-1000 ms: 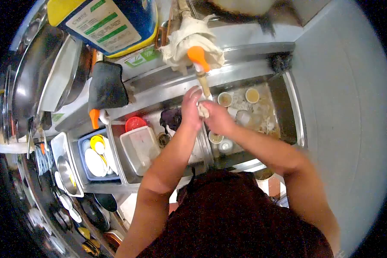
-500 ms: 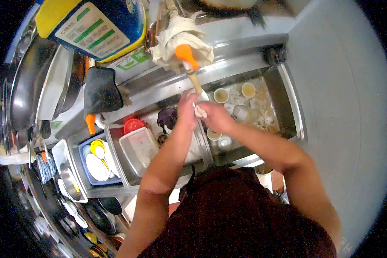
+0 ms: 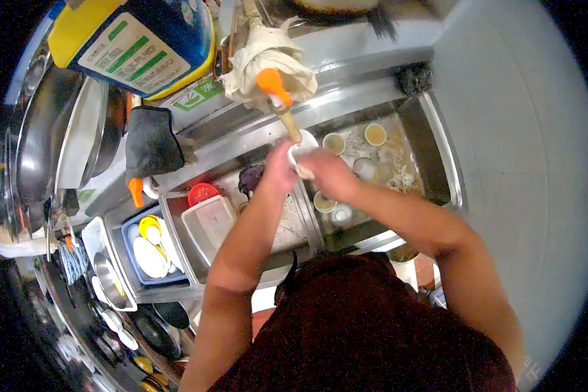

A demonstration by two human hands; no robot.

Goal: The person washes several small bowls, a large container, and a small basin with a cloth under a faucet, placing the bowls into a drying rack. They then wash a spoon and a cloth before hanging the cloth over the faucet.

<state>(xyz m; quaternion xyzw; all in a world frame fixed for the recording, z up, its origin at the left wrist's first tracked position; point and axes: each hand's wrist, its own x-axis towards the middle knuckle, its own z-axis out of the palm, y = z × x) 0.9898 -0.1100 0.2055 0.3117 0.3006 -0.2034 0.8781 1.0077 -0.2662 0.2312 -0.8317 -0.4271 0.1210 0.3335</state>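
Observation:
Under the tap [image 3: 290, 123] with the orange handle, my left hand [image 3: 281, 166] is closed on the side of a white cup [image 3: 302, 142]. My right hand [image 3: 331, 173] is closed on a pale cloth [image 3: 304, 172] at the cup's near rim. The cup is tilted, with its opening partly hidden by my fingers. Several white cups stand or lie in the dirty right basin [image 3: 408, 140], close to my right hand; some hold yellowish liquid.
Left of my hands are a dark cloth [image 3: 249, 178], a grey-white tub [image 3: 209, 225], a red bowl [image 3: 202, 193] and a blue basin [image 3: 176, 277] of dishes. Pans [image 3: 52, 124] stand at far left. A blue-yellow container [image 3: 137, 52] is above. A grey wall [image 3: 516, 130] bounds the right.
The white cup's rim now shows between my hands, where it was mostly covered. My right hand has shifted slightly with the cloth, and the view has moved a little.

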